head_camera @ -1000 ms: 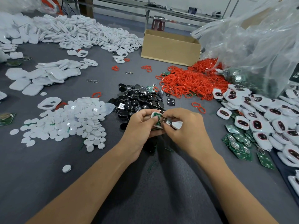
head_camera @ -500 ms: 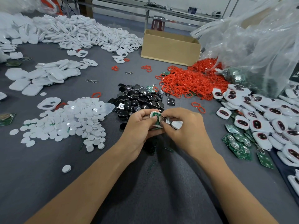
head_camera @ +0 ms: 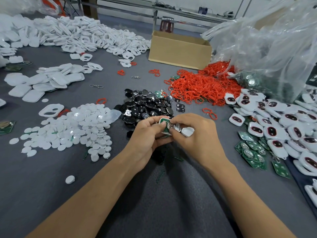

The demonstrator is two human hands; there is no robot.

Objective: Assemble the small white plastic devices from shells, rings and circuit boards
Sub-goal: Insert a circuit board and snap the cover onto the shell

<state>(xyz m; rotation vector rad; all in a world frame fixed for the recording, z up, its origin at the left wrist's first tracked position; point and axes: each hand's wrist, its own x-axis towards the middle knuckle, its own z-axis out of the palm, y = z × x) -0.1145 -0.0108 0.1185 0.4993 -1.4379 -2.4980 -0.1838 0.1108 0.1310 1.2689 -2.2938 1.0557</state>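
Both hands meet at the middle of the grey table. My left hand (head_camera: 147, 134) grips a white shell with a green circuit board (head_camera: 165, 125) seated in it. My right hand (head_camera: 193, 133) pinches at the board's round metal part with thumb and forefinger, and a second white shell piece (head_camera: 187, 131) sticks out from under its fingers. Red rings (head_camera: 202, 86) lie heaped behind, black parts (head_camera: 145, 104) just beyond my hands, loose green boards (head_camera: 252, 150) to the right.
White round discs (head_camera: 73, 127) are spread at the left, white shells (head_camera: 46, 81) and frames (head_camera: 82, 36) farther back. Assembled white devices (head_camera: 277, 127) pile at the right edge. A cardboard box (head_camera: 180, 52) and a clear plastic bag (head_camera: 271, 48) stand at the back right.
Almost nothing: my right fingers have shifted slightly on the board, and both hands stay in the same place holding the same pieces.
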